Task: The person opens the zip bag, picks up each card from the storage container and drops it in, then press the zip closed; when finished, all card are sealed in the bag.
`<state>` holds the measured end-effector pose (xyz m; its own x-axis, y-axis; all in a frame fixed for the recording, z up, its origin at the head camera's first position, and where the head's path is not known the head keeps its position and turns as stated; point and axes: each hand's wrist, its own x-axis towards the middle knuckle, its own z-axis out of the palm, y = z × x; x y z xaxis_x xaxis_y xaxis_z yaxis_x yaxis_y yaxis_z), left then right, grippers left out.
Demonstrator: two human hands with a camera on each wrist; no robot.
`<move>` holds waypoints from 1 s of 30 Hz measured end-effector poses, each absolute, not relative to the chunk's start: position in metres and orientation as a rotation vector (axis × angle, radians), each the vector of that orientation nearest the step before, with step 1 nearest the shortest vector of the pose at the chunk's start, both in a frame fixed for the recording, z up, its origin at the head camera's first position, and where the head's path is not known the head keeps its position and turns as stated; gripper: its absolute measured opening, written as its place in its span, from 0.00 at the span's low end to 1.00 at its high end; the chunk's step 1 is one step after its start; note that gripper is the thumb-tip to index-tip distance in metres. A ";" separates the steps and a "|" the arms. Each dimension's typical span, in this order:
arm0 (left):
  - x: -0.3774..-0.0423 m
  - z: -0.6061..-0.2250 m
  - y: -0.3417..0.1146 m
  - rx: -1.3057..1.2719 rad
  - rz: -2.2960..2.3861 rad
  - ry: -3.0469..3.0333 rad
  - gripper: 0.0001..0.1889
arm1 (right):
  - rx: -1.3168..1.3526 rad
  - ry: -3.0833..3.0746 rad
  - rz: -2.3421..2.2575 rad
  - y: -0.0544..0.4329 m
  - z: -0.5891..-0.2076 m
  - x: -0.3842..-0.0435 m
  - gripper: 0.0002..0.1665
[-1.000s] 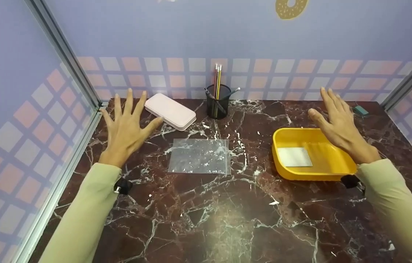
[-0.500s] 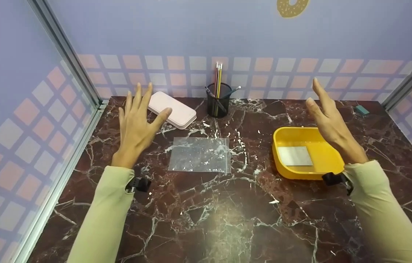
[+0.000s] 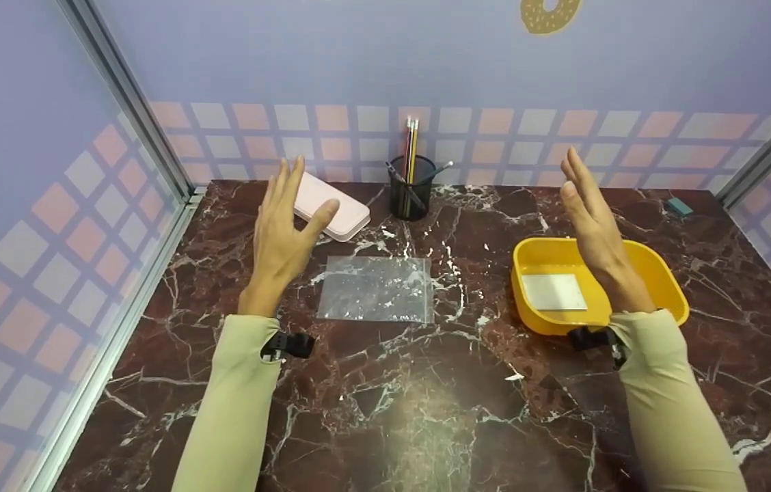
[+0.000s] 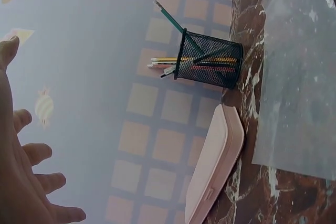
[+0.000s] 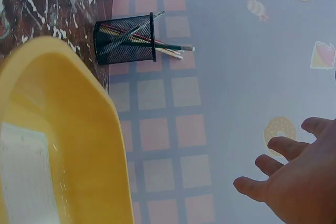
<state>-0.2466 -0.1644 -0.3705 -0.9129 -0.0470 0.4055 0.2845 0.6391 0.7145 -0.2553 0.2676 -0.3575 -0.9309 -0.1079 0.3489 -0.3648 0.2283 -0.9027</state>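
Note:
My left hand [image 3: 281, 239] is raised above the table with its fingers straight and the thumb apart, holding nothing. Behind it lies a pink pencil case [image 3: 336, 212], partly covered by the fingers in the head view. To its right a clear zip bag [image 3: 375, 290] lies flat. My right hand [image 3: 597, 236], also straight-fingered and holding nothing, hovers over a yellow basin [image 3: 666, 273] and hides part of it. A white flat rectangular piece [image 3: 555, 292] lies inside the basin. Both wrist views show the hands [image 4: 26, 171] with fingers spread.
A black mesh pen holder [image 3: 409, 195] with several pencils stands near the back wall. At the far right corner lies a small teal block [image 3: 679, 206]. A metal-framed partition [image 3: 132, 102] borders the left side of the marbled table [image 3: 440, 410].
Both hands have moved inward, the left one to the right and the right one to the left. The wrists have turned so that the palms face each other more. The objects have stayed put.

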 end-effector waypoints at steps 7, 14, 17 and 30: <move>-0.248 -0.377 -0.148 -0.204 -1.264 -2.431 0.47 | 0.419 -2.167 1.907 0.250 -0.368 -0.255 0.40; -0.250 -0.385 -0.134 -0.221 -1.356 -2.420 0.46 | 0.413 -2.095 2.009 0.230 -0.381 -0.257 0.41; -0.250 -0.389 -0.129 -0.221 -1.383 -2.414 0.46 | 0.397 -2.078 2.035 0.222 -0.386 -0.257 0.40; -0.250 -0.409 -0.112 -0.261 -1.443 -2.407 0.43 | 0.363 -2.059 2.005 0.186 -0.404 -0.258 0.34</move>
<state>-0.2496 -0.1118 -0.4094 -0.9316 -0.0084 0.3633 0.3164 0.4730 0.8223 -0.2577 0.1864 -0.4036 -0.9393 -0.0077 0.3431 -0.3432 0.0249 -0.9389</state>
